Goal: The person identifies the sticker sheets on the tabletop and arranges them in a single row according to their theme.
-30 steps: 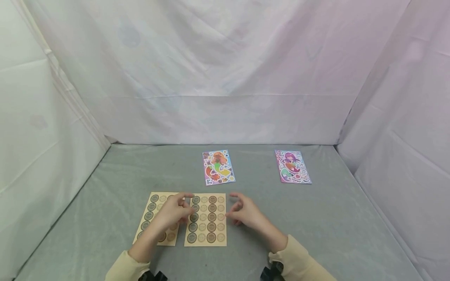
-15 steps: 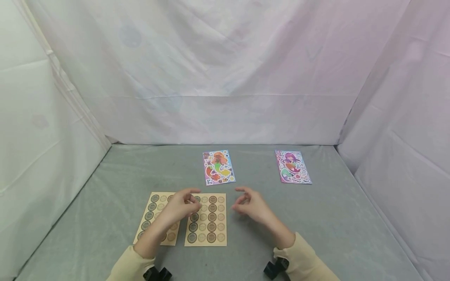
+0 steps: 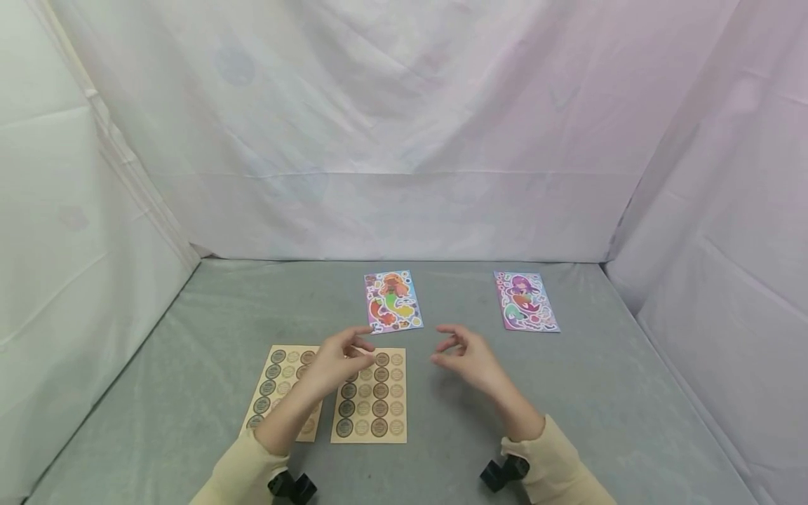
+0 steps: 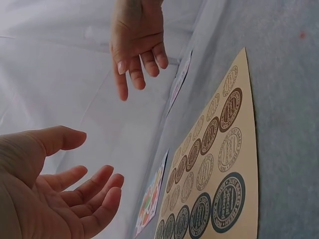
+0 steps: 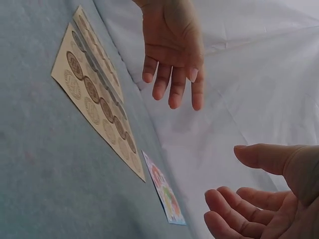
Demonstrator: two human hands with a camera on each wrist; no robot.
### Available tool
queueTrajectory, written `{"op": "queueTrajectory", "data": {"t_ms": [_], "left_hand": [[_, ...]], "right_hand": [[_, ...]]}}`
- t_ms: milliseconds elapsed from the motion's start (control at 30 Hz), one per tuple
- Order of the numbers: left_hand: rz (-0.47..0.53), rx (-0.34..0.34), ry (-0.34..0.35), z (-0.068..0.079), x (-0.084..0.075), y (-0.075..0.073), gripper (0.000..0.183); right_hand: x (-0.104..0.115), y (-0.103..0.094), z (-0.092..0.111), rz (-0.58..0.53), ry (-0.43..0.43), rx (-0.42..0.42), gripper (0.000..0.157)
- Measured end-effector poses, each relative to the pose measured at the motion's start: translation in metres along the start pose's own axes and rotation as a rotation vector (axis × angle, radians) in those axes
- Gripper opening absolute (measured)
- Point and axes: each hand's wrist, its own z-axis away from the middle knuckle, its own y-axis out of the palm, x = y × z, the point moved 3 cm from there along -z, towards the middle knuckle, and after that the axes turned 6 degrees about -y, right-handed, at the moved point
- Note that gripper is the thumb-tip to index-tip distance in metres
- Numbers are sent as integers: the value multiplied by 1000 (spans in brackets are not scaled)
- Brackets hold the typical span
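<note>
Your L hand (image 3: 337, 360) & R hand (image 3: 472, 360) hang empty, fingers loose, near L mermaid sheet (image 3: 393, 301); prob. reach step, next likely needs edge pinch.

The table (image 3: 606, 400) is mottled grey-green. Nearer its left edge, one tan sheet (image 3: 268, 387) bears dark and pale circles; a second tan sheet (image 3: 372, 408) has columns of greenish black, faint tan, brown and faint tan rounds. Toward the back edge, a blue-and-purple sheet (image 3: 393, 301) shows orange, green and yellow shapes; nearer the back right corner, a pink-purple sheet (image 3: 527, 301) shows red and mint ones.
</note>
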Motion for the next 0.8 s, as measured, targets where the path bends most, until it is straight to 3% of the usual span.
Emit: {"op": "queueTrajectory", "data": {"t_ms": [100, 200, 800], "left_hand": [[5, 3, 16, -2, -4, 3, 51], [3, 3, 50, -12, 7, 8, 53], [57, 58, 108, -30, -7, 23, 55]], "right_hand": [[-9, -5, -3, 18, 11, -17, 48], [-26, -9, -9, 25, 22, -28, 49], [-29, -46, -8, 30, 24, -109, 53]]}}
